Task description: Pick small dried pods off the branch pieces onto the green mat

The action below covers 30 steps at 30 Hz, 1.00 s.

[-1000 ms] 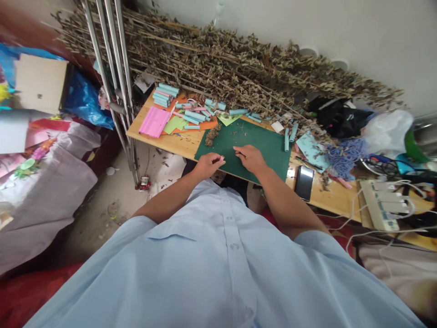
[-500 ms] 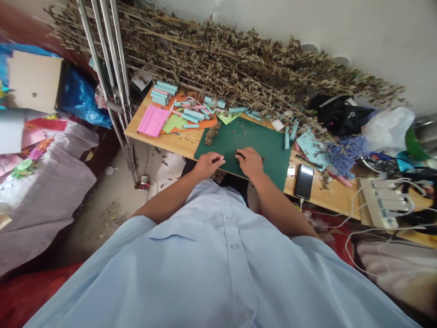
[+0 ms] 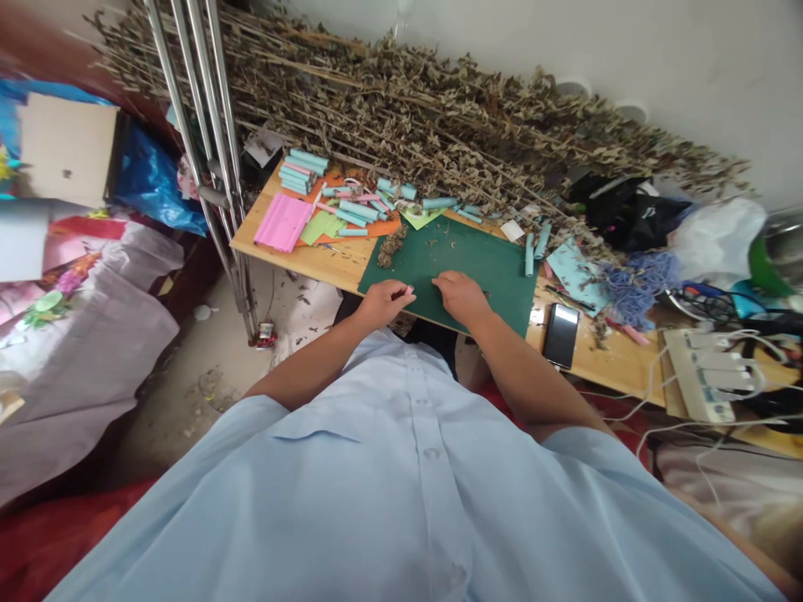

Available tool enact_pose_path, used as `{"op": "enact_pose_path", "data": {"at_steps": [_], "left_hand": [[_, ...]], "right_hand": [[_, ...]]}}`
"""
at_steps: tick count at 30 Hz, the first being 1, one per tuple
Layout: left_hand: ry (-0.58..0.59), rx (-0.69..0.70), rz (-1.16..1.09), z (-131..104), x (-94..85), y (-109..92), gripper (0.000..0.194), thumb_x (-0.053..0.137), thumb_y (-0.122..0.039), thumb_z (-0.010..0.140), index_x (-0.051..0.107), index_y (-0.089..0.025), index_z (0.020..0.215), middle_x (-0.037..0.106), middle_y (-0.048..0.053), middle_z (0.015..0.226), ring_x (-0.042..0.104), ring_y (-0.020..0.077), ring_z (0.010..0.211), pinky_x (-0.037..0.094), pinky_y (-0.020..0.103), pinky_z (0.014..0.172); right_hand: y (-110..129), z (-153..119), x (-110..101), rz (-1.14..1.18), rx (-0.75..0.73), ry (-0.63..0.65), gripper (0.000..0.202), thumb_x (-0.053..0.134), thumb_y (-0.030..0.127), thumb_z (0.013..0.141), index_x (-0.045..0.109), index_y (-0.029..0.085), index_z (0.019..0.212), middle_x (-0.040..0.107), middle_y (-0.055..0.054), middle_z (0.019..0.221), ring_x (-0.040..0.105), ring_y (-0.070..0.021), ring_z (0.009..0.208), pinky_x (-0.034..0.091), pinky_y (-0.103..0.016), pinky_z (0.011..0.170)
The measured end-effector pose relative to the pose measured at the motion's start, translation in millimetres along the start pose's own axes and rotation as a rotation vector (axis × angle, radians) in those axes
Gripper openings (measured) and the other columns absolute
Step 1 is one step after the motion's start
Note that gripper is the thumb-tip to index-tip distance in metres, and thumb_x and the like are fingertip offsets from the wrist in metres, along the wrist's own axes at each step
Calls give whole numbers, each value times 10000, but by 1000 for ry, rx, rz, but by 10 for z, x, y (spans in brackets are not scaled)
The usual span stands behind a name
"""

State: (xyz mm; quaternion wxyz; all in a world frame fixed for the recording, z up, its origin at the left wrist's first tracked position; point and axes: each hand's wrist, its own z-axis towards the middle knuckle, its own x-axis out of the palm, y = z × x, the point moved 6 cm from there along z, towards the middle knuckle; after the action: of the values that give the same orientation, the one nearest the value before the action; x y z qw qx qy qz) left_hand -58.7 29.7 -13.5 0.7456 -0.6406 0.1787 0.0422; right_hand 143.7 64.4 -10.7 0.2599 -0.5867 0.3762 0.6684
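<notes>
My left hand [image 3: 384, 303] is closed in a pinch at the front edge of the green mat [image 3: 502, 251]. From its fingertips pokes the end of a small pink paper roll [image 3: 410, 289]; the rest is hidden in the fingers. My right hand [image 3: 461, 297] hovers over or rests on the mat, a short gap to the right, its fingers pressed together. Whatever they hold, if anything, is too small to make out. A clump of dried leaves [image 3: 392, 247] lies on the mat's left side, with leaf crumbs scattered behind my hands.
Blue paper rolls [image 3: 357, 209] and pink paper [image 3: 282, 222] lie on the table's left. Dried leafy stalks [image 3: 439, 117] stretch along the back. To the right are a phone [image 3: 560, 336], blue yarn [image 3: 640, 288] and a power strip [image 3: 703, 376]. Metal crutches [image 3: 201, 109] stand at left.
My right hand has shifted slightly, and its thumb and fingers look more tucked together. The left hand keeps its place with the pink paper roll.
</notes>
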Motion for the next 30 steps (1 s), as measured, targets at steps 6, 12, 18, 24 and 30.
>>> {"op": "enact_pose_path", "data": {"at_steps": [6, 12, 18, 24, 30], "left_hand": [[34, -48, 45, 73, 4, -63, 280, 687, -403, 935, 696, -169, 781, 659, 8, 725, 580, 151, 726, 427, 287, 693], [9, 78, 51, 274, 138, -155, 171, 737, -327, 919, 732, -173, 843, 702, 27, 823, 626, 165, 795, 480, 299, 764], [2, 232, 74, 385, 318, -178, 102, 717, -271, 956, 746, -186, 908, 714, 47, 905, 653, 178, 905, 504, 308, 862], [19, 231, 118, 384, 363, -114, 111, 698, -261, 973, 748, -178, 919, 702, 50, 879, 649, 176, 885, 489, 295, 829], [44, 238, 114, 386, 398, -59, 126, 680, -271, 983, 744, -177, 929, 709, 63, 908, 645, 184, 900, 493, 309, 841]], "right_hand": [[58, 19, 10, -75, -3, 92, 379, 468, 62, 942, 742, 103, 1200, 696, -214, 1211, 603, -322, 1098, 485, -451, 997], [64, 52, 2, -26, 33, 50, 313, 505, 53, 898, 727, 128, 1105, 694, -213, 1134, 604, -336, 1044, 495, -464, 966], [-57, -1, -110, 209, 195, -191, 258, 479, 120, 927, 707, 181, 1032, 727, -154, 1036, 646, -295, 992, 534, -448, 944], [-22, -174, -259, 556, 407, -428, 210, 540, 296, 959, 717, 206, 1027, 761, -89, 990, 681, -246, 915, 567, -413, 897], [228, -141, -375, 549, 350, -449, 193, 542, 295, 972, 720, 224, 998, 763, -87, 1018, 692, -247, 957, 565, -420, 935]]}}
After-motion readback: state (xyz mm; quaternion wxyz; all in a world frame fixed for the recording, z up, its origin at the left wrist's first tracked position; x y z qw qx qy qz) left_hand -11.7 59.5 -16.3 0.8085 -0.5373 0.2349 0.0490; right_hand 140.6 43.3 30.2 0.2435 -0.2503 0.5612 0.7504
